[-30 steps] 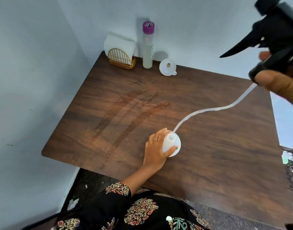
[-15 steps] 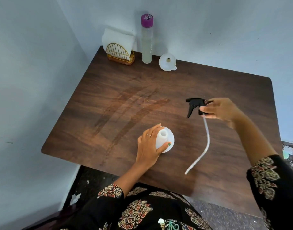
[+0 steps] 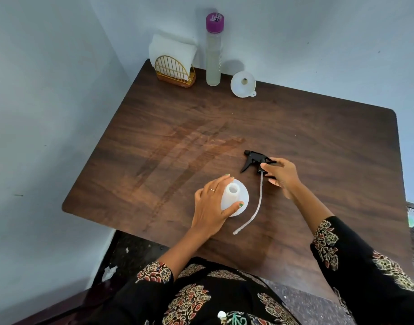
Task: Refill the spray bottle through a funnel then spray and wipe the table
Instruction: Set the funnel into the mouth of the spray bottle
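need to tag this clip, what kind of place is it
Probably a plain room in a home: a small wooden table pushed into a corner of bare painted walls, with a napkin holder and a tall bottle at the back.

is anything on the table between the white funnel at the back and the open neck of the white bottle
Nothing visible. Bare wooden table lies between the white plastic funnel and the white bottle; the black trigger sprayer head lies right of that line.
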`<state>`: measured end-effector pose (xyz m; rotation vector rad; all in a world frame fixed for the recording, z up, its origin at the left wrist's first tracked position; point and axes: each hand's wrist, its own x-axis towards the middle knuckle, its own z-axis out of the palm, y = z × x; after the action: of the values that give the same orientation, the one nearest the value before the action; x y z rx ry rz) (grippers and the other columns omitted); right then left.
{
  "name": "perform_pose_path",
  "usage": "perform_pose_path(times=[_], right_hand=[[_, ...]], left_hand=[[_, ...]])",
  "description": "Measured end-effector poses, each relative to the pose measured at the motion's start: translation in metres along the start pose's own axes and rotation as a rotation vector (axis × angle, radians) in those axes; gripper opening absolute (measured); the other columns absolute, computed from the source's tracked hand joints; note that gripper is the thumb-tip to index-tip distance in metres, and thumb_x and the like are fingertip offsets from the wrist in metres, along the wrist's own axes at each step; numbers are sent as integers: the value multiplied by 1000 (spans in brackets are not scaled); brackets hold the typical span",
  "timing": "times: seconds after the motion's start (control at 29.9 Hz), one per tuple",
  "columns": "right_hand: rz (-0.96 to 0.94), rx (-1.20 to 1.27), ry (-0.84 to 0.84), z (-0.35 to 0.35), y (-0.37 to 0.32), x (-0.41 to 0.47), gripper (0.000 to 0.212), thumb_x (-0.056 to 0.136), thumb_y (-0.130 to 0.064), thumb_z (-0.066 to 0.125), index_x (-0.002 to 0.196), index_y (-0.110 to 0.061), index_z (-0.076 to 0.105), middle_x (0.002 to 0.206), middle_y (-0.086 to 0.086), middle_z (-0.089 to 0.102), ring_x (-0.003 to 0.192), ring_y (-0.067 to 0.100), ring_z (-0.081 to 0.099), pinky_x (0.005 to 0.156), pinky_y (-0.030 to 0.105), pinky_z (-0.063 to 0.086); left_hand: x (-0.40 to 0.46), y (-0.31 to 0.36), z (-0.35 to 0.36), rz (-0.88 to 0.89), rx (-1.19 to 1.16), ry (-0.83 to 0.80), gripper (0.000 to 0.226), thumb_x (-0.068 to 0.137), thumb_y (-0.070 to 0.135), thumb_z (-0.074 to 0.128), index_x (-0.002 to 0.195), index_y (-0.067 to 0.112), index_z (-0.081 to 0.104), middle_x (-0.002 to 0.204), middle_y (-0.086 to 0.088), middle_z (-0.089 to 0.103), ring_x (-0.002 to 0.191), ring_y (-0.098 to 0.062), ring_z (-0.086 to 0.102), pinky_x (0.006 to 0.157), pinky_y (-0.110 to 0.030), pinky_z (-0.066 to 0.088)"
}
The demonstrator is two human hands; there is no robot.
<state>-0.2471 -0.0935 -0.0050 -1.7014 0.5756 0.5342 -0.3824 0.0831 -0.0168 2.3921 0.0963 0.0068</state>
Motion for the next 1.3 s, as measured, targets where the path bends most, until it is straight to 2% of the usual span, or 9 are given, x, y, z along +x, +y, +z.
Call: perform_pose_path(times=[0.1,0.4,0.64,0.74,0.84,0.97,1.07,1.17,1.3], right_hand=[[-42,-70,28,0,4,1,37,82,-13,71,117,-13,59,93,4,60,84,17,57,61,23,42],[-78,-74,48,-2,9,-1,51,81,-23,73,127,-13,52,96,6,62,89,20,60,61,24,45],[-74,-86,40,-9,9,-3,40,88,-42,59,120,-18,55,101,3,61,82,19,61,72,32,49],[-199,-57,235,-16,9,-3,29,93,-33,53,110,-10,62,89,5,65,69,16,59,62,25,46],[-361,-107,470,-25,4,-2,23,95,-16,46,104,-4,63,74,1,63,62,14,56,60,25,45],[-486,-169,523,-27,-28,12,22,92,-7,44,108,-10,58,71,-4,59,62,20,54,61,34,46],[-517,-345,382,-22,-62,31,22,91,-5,47,110,-10,58,77,-2,58,62,16,50,59,29,40],[-438,-459,151,-14,-95,63,26,92,-10,50,117,-10,56,113,8,62,93,24,59,78,35,46],[-353,-550,-18,6,-131,109,44,91,-14,56,134,-10,46,127,15,55,118,29,52,93,35,42]], left_hand=[[1,-1,0,0,0,-8,60,81,65,46,134,38,38,145,19,39,128,-5,37,96,-30,25],[0,1,-2,11,-12,-1,66,79,68,43,136,35,37,144,17,39,131,-8,35,102,-33,24],[-9,-6,-11,147,-43,59,72,79,62,51,140,30,32,146,15,37,136,-7,30,107,-33,19],[-14,-14,-23,207,-109,193,56,86,57,44,133,26,43,138,14,45,129,-5,40,105,-30,26],[-3,-14,-36,163,-174,443,37,94,45,36,117,22,53,120,11,56,110,-8,52,92,-32,39],[59,-7,-54,-10,-324,706,19,94,20,43,105,17,58,101,10,58,93,-10,56,81,-37,49],[119,0,-58,-131,-361,594,20,91,12,50,107,22,57,104,6,58,91,-10,58,80,-33,51],[181,3,-48,-258,-357,258,29,92,21,53,120,25,52,121,2,55,101,-12,56,89,-38,51],[253,6,-33,-373,-307,-41,56,92,25,54,142,24,31,144,-3,41,129,-23,43,106,-45,39]])
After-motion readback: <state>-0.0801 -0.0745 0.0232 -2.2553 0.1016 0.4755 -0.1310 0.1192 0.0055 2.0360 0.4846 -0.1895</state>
